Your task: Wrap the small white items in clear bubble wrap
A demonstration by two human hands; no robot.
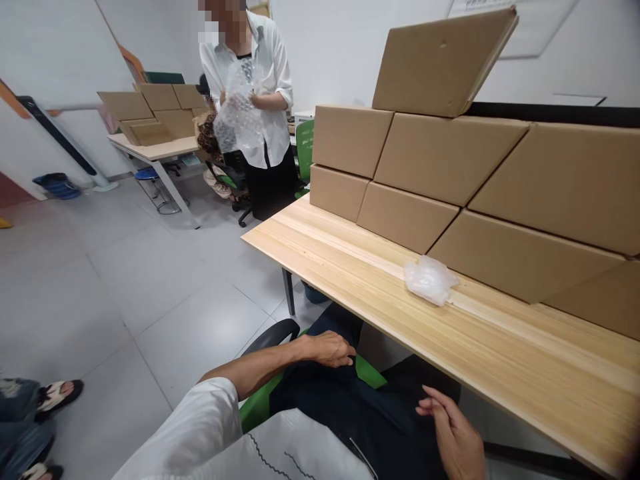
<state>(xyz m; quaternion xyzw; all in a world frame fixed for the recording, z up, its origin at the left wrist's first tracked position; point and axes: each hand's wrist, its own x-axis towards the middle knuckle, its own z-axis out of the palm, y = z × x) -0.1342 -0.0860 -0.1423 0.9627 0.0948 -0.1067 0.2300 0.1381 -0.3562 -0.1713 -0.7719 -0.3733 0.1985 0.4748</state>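
My left hand rests on my dark-trousered thigh, its fingers loosely bent and nothing in them. Over the right side of my lap, close to the table's front edge, my right hand is lifted with its fingers apart and holds nothing. A crumpled bundle of bubble wrap lies on the wooden table beyond both hands, touched by neither. What is inside the bundle, if anything, cannot be made out.
Brown cardboard boxes are stacked in rows along the table's back, one tilted on top. Past the table's left end, a standing person holds bubble wrap. Another table bears more boxes. Somebody's shoe shows at lower left.
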